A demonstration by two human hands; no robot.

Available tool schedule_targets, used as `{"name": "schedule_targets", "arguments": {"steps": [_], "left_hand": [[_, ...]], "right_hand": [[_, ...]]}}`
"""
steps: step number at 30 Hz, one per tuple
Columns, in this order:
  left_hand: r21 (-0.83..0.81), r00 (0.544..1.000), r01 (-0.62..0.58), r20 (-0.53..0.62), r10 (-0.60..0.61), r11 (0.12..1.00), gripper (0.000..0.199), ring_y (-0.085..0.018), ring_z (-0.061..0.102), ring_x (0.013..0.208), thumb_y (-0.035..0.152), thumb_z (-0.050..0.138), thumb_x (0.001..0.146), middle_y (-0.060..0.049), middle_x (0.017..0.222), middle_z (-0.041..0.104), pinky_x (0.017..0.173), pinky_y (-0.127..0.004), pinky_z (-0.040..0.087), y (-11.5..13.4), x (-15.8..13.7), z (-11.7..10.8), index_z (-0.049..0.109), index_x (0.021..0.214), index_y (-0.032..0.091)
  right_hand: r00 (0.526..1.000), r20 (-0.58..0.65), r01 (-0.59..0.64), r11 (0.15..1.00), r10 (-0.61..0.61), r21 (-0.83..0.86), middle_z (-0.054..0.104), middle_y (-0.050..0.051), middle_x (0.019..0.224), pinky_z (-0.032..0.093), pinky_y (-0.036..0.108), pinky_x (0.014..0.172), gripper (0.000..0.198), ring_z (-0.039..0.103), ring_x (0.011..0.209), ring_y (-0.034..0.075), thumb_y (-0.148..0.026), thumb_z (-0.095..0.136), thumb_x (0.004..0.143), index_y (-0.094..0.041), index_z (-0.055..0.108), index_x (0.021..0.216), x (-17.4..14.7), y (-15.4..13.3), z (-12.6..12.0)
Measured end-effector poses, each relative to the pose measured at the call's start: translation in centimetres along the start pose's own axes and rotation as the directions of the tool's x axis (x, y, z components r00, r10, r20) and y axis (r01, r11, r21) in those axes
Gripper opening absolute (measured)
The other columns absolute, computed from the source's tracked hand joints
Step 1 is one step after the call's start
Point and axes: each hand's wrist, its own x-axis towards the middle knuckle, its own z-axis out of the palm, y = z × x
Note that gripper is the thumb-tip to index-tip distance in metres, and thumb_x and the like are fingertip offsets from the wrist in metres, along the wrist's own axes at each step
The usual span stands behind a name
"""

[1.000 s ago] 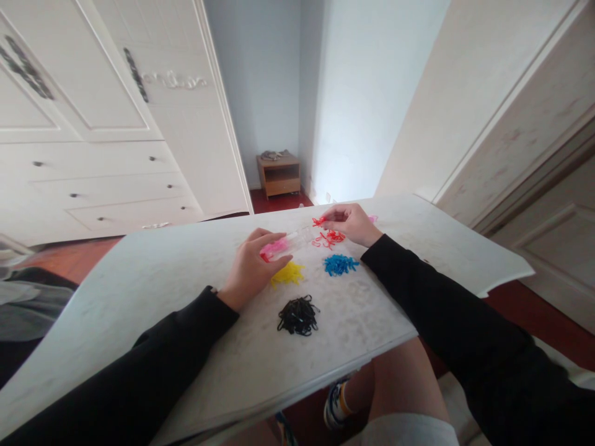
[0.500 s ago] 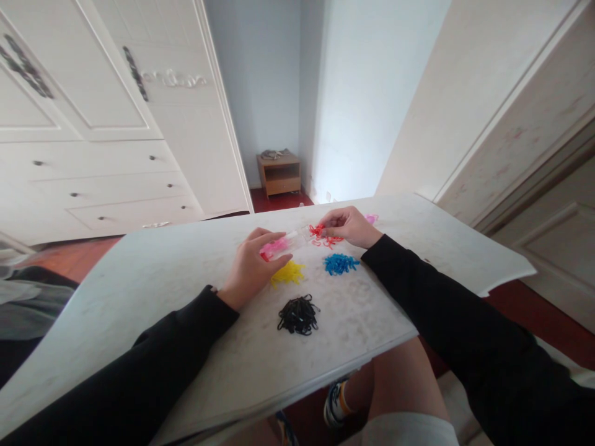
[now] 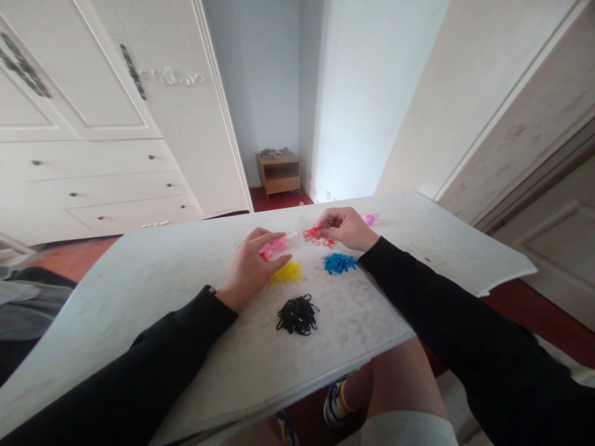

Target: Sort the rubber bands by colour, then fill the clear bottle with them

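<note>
My left hand (image 3: 253,260) is closed around a clear plastic container (image 3: 292,240) lying on its side, with pink and red contents showing at the left end. Its other end points at my right hand (image 3: 341,228), which pinches a bunch of red rubber bands (image 3: 310,233) right at that end. A few loose red bands lie on the table just below those fingers. Close under my left hand is a pile of yellow rubber bands (image 3: 287,272). Blue bands (image 3: 340,263) are heaped below my right hand, and black bands (image 3: 297,314) nearer to me.
The white table (image 3: 186,260) has smudges on its top. A small pink object (image 3: 370,218) lies beyond my right wrist. Past the far edge stand a wooden nightstand (image 3: 279,174) and, to the left, a white wardrobe (image 3: 106,173). Grey cloth (image 3: 32,303) shows at the far left.
My right hand has shifted slightly left, bringing the red rubber bands up to the container's end. My left hand and the container stay nearly in place.
</note>
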Motion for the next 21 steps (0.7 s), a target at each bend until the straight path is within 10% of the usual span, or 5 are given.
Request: {"name": "schedule_targets", "arguments": {"steps": [11, 21], "left_hand": [[0.001, 1.000, -0.016, 0.003, 0.016, 1.000, 0.036, -0.020, 0.067, 0.089, 0.031, 0.083, 0.078, -0.005, 0.099, 0.069, 0.086, -0.040, 0.059, -0.1, 0.0, 0.0, 0.077, 0.113, 0.023], [-0.001, 1.000, -0.021, 0.006, 0.021, 1.000, 0.038, -0.020, 0.066, 0.090, 0.029, 0.083, 0.079, -0.005, 0.101, 0.069, 0.086, -0.039, 0.058, 0.2, 0.0, 0.0, 0.077, 0.115, 0.021]], "right_hand": [[0.972, 0.015, 0.230, 0.938, -0.235, -0.259, 0.070, 0.006, 0.085, 0.053, 0.035, 0.073, 0.023, 0.065, 0.078, 0.018, -0.045, 0.080, 0.084, -0.023, 0.083, 0.081, -0.3, -0.8, 0.5], [0.995, -0.077, 0.062, 0.997, -0.065, -0.043, 0.071, 0.003, 0.073, 0.055, 0.032, 0.066, 0.038, 0.063, 0.068, 0.015, -0.049, 0.090, 0.070, -0.017, 0.071, 0.077, -0.3, -1.1, 1.4]]}}
